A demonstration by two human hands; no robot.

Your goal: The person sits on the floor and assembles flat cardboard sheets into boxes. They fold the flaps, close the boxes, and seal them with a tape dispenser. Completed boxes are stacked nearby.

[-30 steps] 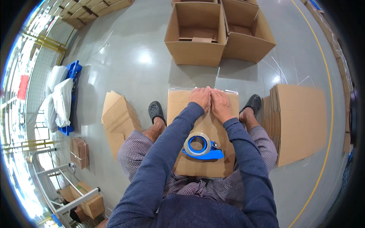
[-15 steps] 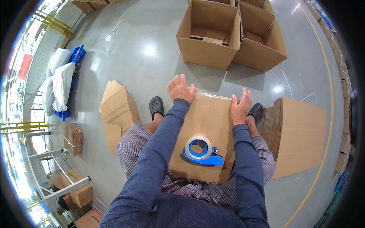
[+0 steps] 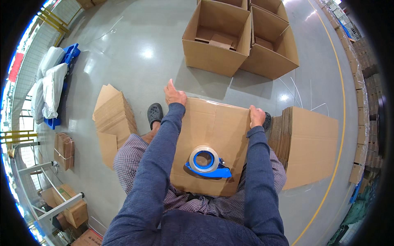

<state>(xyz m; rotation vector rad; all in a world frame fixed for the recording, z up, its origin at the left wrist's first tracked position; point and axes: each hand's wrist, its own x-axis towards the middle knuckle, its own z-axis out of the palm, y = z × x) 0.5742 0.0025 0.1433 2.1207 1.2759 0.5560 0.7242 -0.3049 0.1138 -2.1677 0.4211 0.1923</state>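
Note:
A brown cardboard box [image 3: 213, 127] rests against my lap with its closed top facing up. My left hand [image 3: 174, 95] grips its far left corner. My right hand [image 3: 257, 116] holds its far right corner. A blue tape dispenser [image 3: 206, 162] with a roll of clear tape lies on the box top, near my body, between my forearms. Neither hand touches the dispenser.
Two open cardboard boxes [image 3: 217, 37] [image 3: 273, 45] stand on the grey floor ahead. A stack of flat cartons [image 3: 308, 143] lies at my right, a smaller stack [image 3: 115, 119] at my left. White sacks on a blue pallet [image 3: 53, 86] sit far left.
My hands have moved apart from the middle of the box's far edge to its two far corners. The box top looks wider and nearer in view now.

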